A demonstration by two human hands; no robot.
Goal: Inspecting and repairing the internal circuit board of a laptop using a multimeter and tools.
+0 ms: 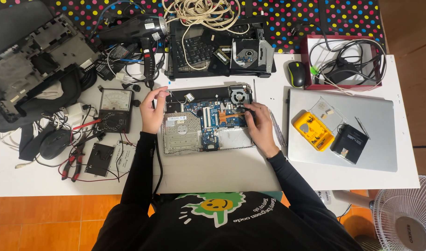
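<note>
Opened laptop chassis [208,123] at table centre, blue motherboard exposed. Left hand [153,111] at its far-left corner, fingertips pinched on a thin wire. Right hand [259,125] fingers curled together, pressing near the fan [240,96].

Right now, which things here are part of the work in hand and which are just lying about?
In hand: opened laptop base, left hand at its top-left corner, right hand by the cooling fan.
Lying about: multimeter, yellow tool case, closed silver laptop, green-black mouse, red pliers.
</note>
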